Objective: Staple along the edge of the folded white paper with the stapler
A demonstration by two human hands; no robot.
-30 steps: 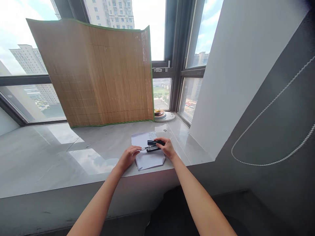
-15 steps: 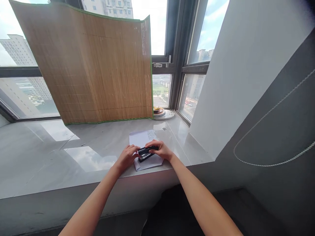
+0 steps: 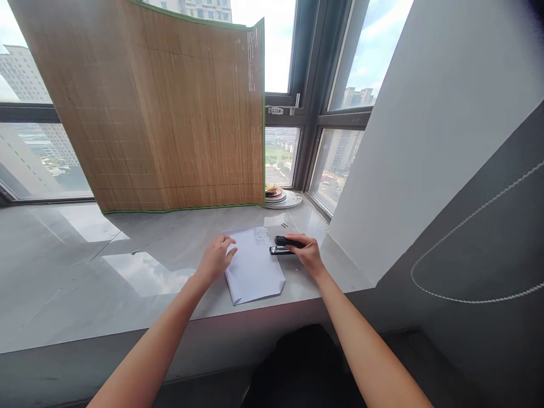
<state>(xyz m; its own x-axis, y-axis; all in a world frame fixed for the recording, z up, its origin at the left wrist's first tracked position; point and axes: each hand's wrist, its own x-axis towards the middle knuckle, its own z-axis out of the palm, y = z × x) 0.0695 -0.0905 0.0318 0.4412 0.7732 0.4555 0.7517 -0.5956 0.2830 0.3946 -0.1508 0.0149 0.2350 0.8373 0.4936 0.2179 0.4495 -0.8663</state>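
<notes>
White paper (image 3: 253, 275) lies on the window sill, with a small printed patch near its far right corner and a folded near edge. Just right of it, my right hand (image 3: 309, 253) grips a black stapler (image 3: 281, 250), whose jaws point left toward the paper's right edge. At the paper's left edge, my left hand (image 3: 216, 256) has its thumb and fingers apart and holds nothing. Beyond the stapler lie small staple strips (image 3: 284, 225).
A brown bamboo mat (image 3: 182, 124) with green edging stands against the window. Stacked plates (image 3: 283, 198) sit in the far corner. A white wall (image 3: 374, 141) bounds the sill on the right, where a beaded cord (image 3: 454, 300) hangs. The sill (image 3: 170, 311) ends toward me.
My right hand has carried the stapler right, off the middle of the paper. My left hand has let go of the stapler and moved slightly left, its fingers now apart.
</notes>
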